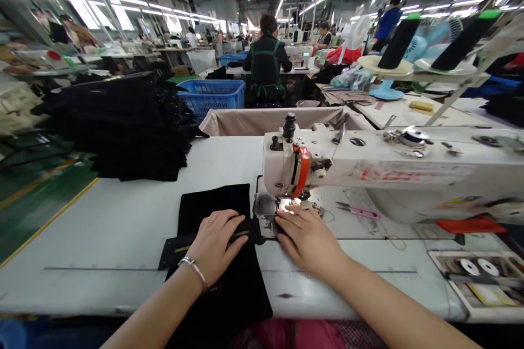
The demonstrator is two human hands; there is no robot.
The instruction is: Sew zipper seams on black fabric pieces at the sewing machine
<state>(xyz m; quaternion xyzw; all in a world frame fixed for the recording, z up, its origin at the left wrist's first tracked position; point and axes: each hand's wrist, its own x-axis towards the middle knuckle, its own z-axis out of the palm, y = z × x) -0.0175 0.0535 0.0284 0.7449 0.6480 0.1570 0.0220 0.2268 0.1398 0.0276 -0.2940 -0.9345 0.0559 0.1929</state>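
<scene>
My left hand (219, 240), with a bracelet and a ring, lies flat with fingers spread on a black fabric piece (215, 202). Beneath it, a dark strip (167, 253) with a gold line, seemingly a zipper, crosses the fabric towards the machine's plate. My right hand (309, 240) rests palm down beside the needle area, fingers stretched out, their tips under the head of the white sewing machine (327, 158). Nothing shows in its grasp. The presser foot is partly hidden behind those fingers. Pink-handled thread snips (362, 211) lie on the machine bed to the right.
A tall stack of black fabric pieces (135, 125) stands at the table's left rear. Behind the machine hangs a beige cloth bin (241, 122), with a blue crate (215, 95) beyond. A bobbin tray (478, 283) sits at right. A person (266, 62) sits ahead, facing away.
</scene>
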